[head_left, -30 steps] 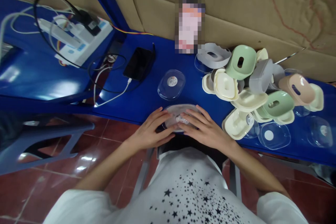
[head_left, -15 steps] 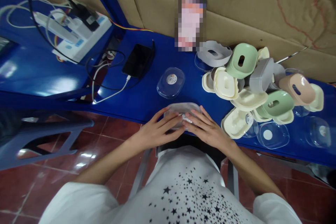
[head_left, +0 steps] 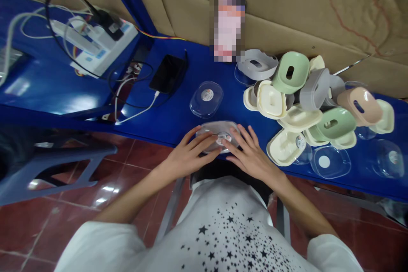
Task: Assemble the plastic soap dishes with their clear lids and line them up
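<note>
Resting flat at the near edge of the blue surface [head_left: 178, 114], a grey lidded container [head_left: 217, 129] with a clear cover lies under both of the person's hands. The left hand [head_left: 188, 157] lies over the container's left part with its fingers stretched out across the lid; its grip is loose and open, pressing down rather than closing around anything. The right hand [head_left: 250, 155] covers the right part in the same way, fingers spread and extended, the fingertips of the two hands nearly meeting over a small round sticker on the lid. Neither hand wraps the container.

Just beyond it on the surface sits a clear lid [head_left: 206, 98] with a round label. To the right lies a loose pile of plastic containers [head_left: 306, 102] in cream, green, grey and pink, some tipped on their sides and leaning on each other, with more clear lids [head_left: 331, 162] lying flat near the front edge. Farther left, a black phone [head_left: 167, 74] lies face up with a white cable [head_left: 137, 112] plugged into it, and a white power strip [head_left: 102, 44] sits among tangled wires. Brown cardboard [head_left: 287, 4] lines the wall behind.
</note>
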A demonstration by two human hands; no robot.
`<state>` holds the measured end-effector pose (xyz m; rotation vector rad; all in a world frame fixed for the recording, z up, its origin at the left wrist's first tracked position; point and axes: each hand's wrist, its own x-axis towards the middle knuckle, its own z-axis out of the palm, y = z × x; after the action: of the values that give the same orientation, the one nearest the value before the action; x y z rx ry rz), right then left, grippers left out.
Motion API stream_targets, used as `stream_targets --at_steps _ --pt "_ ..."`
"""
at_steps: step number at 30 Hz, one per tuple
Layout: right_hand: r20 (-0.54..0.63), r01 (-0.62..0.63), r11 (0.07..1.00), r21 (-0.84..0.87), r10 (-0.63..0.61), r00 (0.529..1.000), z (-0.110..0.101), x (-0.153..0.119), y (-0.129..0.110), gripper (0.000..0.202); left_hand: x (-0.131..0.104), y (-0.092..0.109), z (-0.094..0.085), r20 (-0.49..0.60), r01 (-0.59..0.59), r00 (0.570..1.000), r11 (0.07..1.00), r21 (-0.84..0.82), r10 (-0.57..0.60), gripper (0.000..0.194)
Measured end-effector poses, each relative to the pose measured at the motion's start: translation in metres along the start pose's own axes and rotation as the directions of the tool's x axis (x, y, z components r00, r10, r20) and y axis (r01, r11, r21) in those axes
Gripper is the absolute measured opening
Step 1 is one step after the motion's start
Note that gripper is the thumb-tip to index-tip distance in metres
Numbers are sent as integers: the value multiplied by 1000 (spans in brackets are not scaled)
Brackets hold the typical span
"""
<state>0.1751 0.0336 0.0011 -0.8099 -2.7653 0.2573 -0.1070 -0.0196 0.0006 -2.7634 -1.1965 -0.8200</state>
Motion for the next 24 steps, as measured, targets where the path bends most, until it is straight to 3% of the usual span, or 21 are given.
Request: stream_targets --at_steps 8,13,18,21,24 --pt "-68 41 999 20 -40 997 6 14 -14 65 -19 0 -12 4 96 995 987 133 -97 39" --pt "-10 64 998 17 -64 998 0 67 -25 57 -43 -14 -30 -41 201 980 960 196 -197 44" --pt "58 -76 997 -35 78 995 2 113 -19 62 -69 -29 -46 -125 355 935 892 278 -333 48" --pt "48 -118 992 -40 120 992 3 105 -15 57 -70 -32 -42 -193 459 887 848 266 -419 53" --pt "-20 -131 991 -4 131 991 -4 72 -14 45 -59 -36 -32 -226 498 862 839 218 -453 53"
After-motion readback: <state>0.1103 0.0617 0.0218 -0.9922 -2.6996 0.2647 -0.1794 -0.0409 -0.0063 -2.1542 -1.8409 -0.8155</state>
